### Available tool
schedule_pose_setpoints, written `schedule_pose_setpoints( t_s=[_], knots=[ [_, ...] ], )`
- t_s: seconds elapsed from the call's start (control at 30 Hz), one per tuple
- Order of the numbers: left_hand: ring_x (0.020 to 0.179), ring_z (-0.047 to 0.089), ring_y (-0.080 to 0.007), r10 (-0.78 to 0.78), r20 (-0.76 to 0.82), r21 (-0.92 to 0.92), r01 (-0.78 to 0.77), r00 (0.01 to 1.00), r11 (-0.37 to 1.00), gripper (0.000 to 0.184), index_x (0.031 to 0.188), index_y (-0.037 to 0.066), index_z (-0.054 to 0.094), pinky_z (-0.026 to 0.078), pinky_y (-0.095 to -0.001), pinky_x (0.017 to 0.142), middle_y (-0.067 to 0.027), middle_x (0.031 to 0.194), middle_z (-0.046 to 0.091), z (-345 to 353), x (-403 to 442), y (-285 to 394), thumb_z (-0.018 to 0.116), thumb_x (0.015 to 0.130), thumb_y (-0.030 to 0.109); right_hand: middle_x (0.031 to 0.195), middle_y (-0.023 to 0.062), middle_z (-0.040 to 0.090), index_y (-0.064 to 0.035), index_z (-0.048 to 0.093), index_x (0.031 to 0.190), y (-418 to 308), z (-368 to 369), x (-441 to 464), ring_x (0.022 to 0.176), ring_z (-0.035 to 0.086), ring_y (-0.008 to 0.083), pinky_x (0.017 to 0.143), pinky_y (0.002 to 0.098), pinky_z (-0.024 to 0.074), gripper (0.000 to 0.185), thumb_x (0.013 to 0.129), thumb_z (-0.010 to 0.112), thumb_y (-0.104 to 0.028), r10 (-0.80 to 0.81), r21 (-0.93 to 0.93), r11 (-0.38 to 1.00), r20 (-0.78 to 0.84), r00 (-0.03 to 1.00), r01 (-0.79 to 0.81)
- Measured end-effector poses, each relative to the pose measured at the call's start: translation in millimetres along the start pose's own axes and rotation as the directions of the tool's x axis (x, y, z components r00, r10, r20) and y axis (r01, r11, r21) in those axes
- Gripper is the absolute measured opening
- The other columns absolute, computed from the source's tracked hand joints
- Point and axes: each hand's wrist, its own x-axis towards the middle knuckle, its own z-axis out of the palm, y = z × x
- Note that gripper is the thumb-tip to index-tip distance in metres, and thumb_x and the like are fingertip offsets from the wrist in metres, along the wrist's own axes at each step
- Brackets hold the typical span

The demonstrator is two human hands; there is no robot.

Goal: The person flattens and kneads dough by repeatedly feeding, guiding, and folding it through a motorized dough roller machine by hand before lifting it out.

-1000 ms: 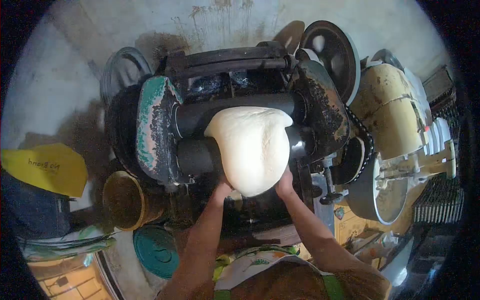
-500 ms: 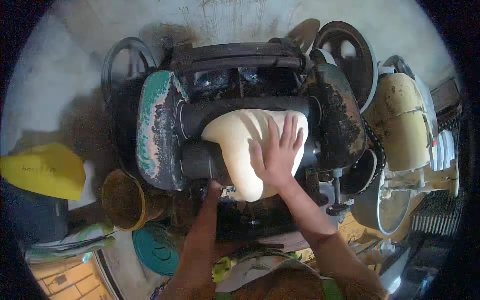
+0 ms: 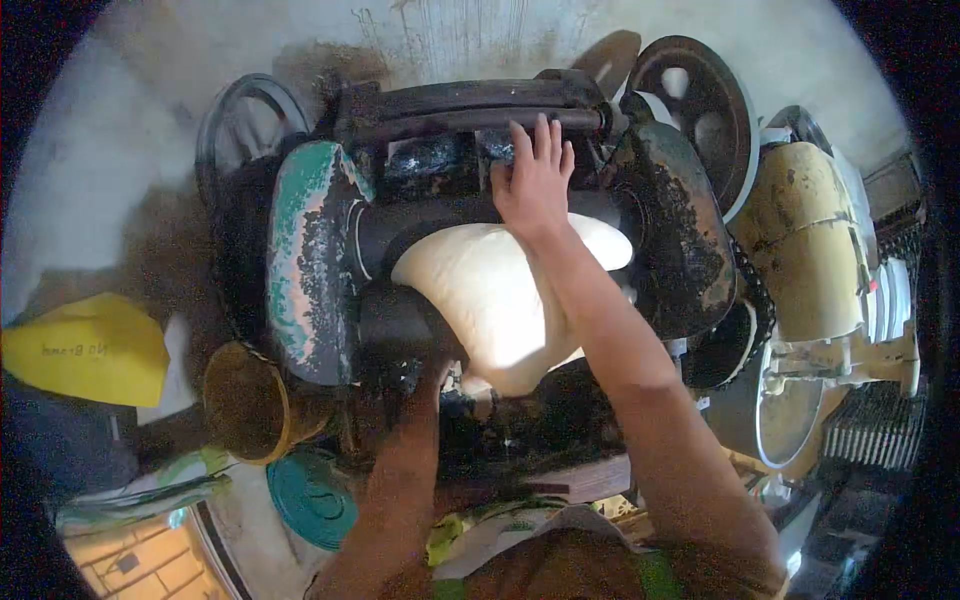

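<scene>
A thick, pale mass of dough [image 3: 480,290] hangs over the two dark rollers of a worn dough roller machine [image 3: 305,260]. The upper roller [image 3: 400,225] runs behind the dough and the lower roller [image 3: 392,325] shows at its left. My right hand [image 3: 535,190] reaches past the dough's far edge, fingers spread and holding nothing, above the rear of the machine. Its forearm crosses over the dough. Low at the front, my left hand [image 3: 446,372] is beside the lower roller near the dough's bottom edge; its fingers are hidden in shadow.
A large wheel [image 3: 700,75] and a yellowish motor [image 3: 805,240] stand at the right. On the left are a brown bucket [image 3: 245,405], a teal lid [image 3: 312,500] and a yellow card [image 3: 90,350]. A chain [image 3: 757,300] runs along the machine's right side.
My right hand has moved off the dough's top, forward over the machine's rear. The dough has shifted and spread slightly, its lower end narrower. My left hand stays low near the lower roller.
</scene>
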Motion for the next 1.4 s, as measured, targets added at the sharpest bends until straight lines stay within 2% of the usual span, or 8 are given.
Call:
schedule_pose_setpoints(
  t_s=[0.07, 0.13, 0.43, 0.53, 0.6, 0.67, 1.2, 1.4],
  knots=[
    [0.09, 0.065, -0.0331, -0.001, -0.028, -0.088, -0.001, 1.0, 0.996, 0.02, 0.094, 0.01, 0.072, 0.052, -0.0453, 0.073, -0.018, 0.101, 0.067, -11, -8, -4, 0.061, 0.086, 0.025, 0.15, 0.0271, 0.033, -0.006, 0.04, 0.143, 5, 3, 5, 0.142, 0.025, 0.0457, 0.114, 0.0587, 0.0175, 0.062, 0.088, 0.062, -0.024, -0.006, -0.001, 1.0, -0.014, 1.0, 0.006],
    [0.096, 0.065, -0.0312, -0.141, 0.407, -0.899, 0.368, 0.903, -0.238, 0.029, 0.109, 0.007, 0.068, 0.052, -0.0445, 0.075, -0.0186, 0.105, 0.065, -46, -26, 10, 0.063, 0.084, 0.02, 0.15, 0.0261, 0.034, -0.0055, 0.04, 0.143, 9, -3, 6, 0.141, 0.026, 0.0445, 0.115, 0.0567, 0.0194, 0.061, 0.088, 0.062, -0.022, -0.067, 0.106, 0.992, -0.082, 0.994, 0.075],
    [0.103, 0.063, -0.0339, -0.012, 0.435, -0.884, 0.425, 0.9, -0.197, 0.041, 0.123, 0.005, 0.059, 0.051, -0.0401, 0.084, -0.0218, 0.126, 0.059, -79, -27, -93, 0.06, 0.087, 0.025, 0.151, 0.0267, 0.032, -0.0025, 0.037, 0.145, -47, -106, -117, 0.142, 0.026, 0.045, 0.114, 0.0571, 0.0189, 0.064, 0.092, 0.06, -0.028, -0.206, 0.351, 0.923, 0.099, 0.973, 0.16],
    [0.098, 0.063, -0.0288, -0.488, 0.511, -0.375, -0.327, 0.708, -0.867, 0.04, 0.123, 0.004, 0.059, 0.05, -0.0374, 0.085, -0.0162, 0.115, 0.064, -102, -29, -250, 0.056, 0.094, 0.031, 0.152, 0.0274, 0.03, -0.0037, 0.037, 0.146, -81, -107, -113, 0.142, 0.025, 0.0461, 0.114, 0.0601, 0.0172, 0.064, 0.092, 0.058, -0.03, -0.167, 0.124, 0.982, 0.195, 0.967, 0.145],
    [0.099, 0.063, -0.0268, -0.178, 0.633, -0.007, -0.225, 0.753, -0.974, 0.041, 0.124, 0.004, 0.058, 0.049, -0.037, 0.086, -0.0143, 0.114, 0.064, -106, -19, -251, 0.055, 0.096, 0.034, 0.151, 0.0273, 0.03, -0.0046, 0.037, 0.146, -83, -89, -87, 0.142, 0.025, 0.046, 0.113, 0.061, 0.0173, 0.063, 0.092, 0.058, -0.031, -0.16, 0.064, 0.987, 0.188, 0.969, 0.15],
    [0.101, 0.062, -0.0228, 0.469, 0.495, 0.704, -0.02, 0.731, -0.71, 0.045, 0.125, 0.003, 0.057, 0.048, -0.0362, 0.088, -0.0106, 0.112, 0.065, -110, -15, -248, 0.052, 0.099, 0.039, 0.151, 0.0272, 0.03, -0.0054, 0.037, 0.146, -81, -70, -64, 0.142, 0.025, 0.0459, 0.113, 0.0619, 0.0174, 0.063, 0.092, 0.057, -0.031, -0.153, 0.005, 0.988, 0.187, 0.97, 0.155],
    [0.09, 0.065, -0.0166, 0.267, 0.653, 0.429, -0.055, 0.709, -0.902, 0.042, 0.123, -0.003, 0.057, 0.054, -0.0298, 0.081, -0.0093, 0.109, 0.067, -127, -4, -384, 0.072, 0.09, 0.02, 0.147, 0.026, 0.036, -0.0013, 0.042, 0.14, -47, -21, -25, 0.138, 0.032, 0.0437, 0.113, 0.0536, 0.0253, 0.061, 0.089, 0.063, -0.027, -0.129, 0.291, 0.945, -0.086, 0.988, 0.149],
    [0.087, 0.064, -0.0144, 0.097, 0.751, 0.322, -0.234, 0.653, -0.917, 0.033, 0.114, -0.002, 0.062, 0.054, -0.0296, 0.081, -0.0069, 0.1, 0.068, -122, 10, -381, 0.07, 0.091, 0.02, 0.149, 0.0298, 0.032, 0.0041, 0.037, 0.143, -21, -110, -177, 0.139, 0.03, 0.0478, 0.113, 0.0566, 0.0229, 0.073, 0.087, 0.066, -0.031, -0.31, 0.303, 0.919, 0.161, 0.937, 0.252]
  ],
)
